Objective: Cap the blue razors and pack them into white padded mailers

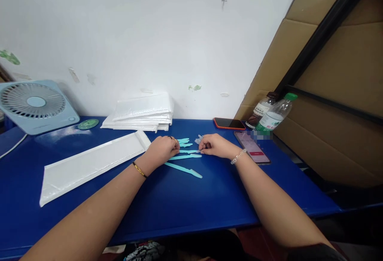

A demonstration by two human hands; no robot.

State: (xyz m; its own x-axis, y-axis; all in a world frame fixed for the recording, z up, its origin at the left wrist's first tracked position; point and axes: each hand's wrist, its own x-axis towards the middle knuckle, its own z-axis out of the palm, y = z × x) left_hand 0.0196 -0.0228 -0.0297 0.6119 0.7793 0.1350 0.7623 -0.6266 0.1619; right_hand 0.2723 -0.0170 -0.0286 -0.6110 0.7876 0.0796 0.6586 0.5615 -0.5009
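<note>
Between my hands lies a thin turquoise stick (187,151). My left hand (163,149) is closed on its left end. At its right end, my right hand (212,144) pinches a small clear piece (198,151). Two more turquoise sticks, an upper one (190,156) and a lower one (188,170), lie fanned out below, their left ends near my left hand. Behind my left fingers is a small pile of turquoise sticks (184,141). Several small clear pieces (198,138) lie beside my right fingertips.
A long white padded envelope (92,163) lies left on the blue table (191,209), with stacked envelopes (143,111) behind. A fan (37,103) and green disc (88,124) are at left. Right are an orange-edged phone (229,123), a lit phone (254,149) and two bottles (273,117).
</note>
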